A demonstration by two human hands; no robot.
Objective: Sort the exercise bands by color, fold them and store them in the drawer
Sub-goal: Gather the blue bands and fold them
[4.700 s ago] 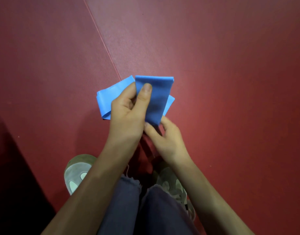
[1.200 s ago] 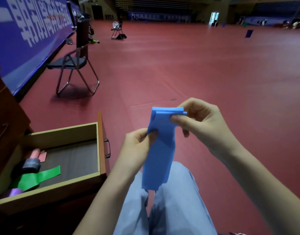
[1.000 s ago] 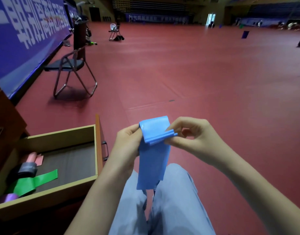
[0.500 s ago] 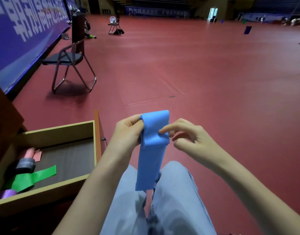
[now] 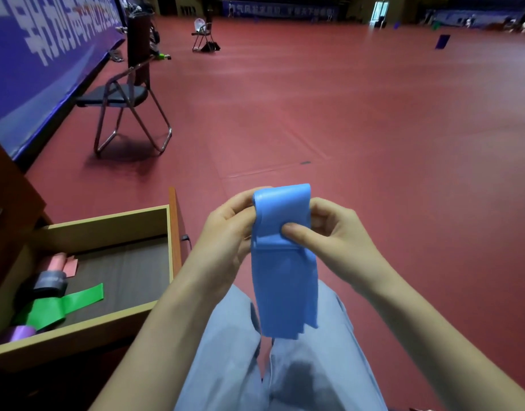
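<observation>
Fold under way! Over the knees hung the tail of the blue band [image 5: 285,262], its top doubled over and held up between both hands. The left hand [image 5: 228,229] curled round the left edge. The right hand [image 5: 329,232] pinched the fold, thumb pressed on the front. My read was that the folding step was part done. The next move called for gathering the hanging tail into the packet, then a reach left to the drawer [image 5: 77,333]. The count: one blue band in hand. The open drawer held four bands, one each: purple [image 5: 19,333] nearest, then green [image 5: 62,307], grey [image 5: 49,281] and pink [image 5: 61,262]. Farther off stood two chairs, one nearer [image 5: 128,96] and one far [image 5: 203,34].
</observation>
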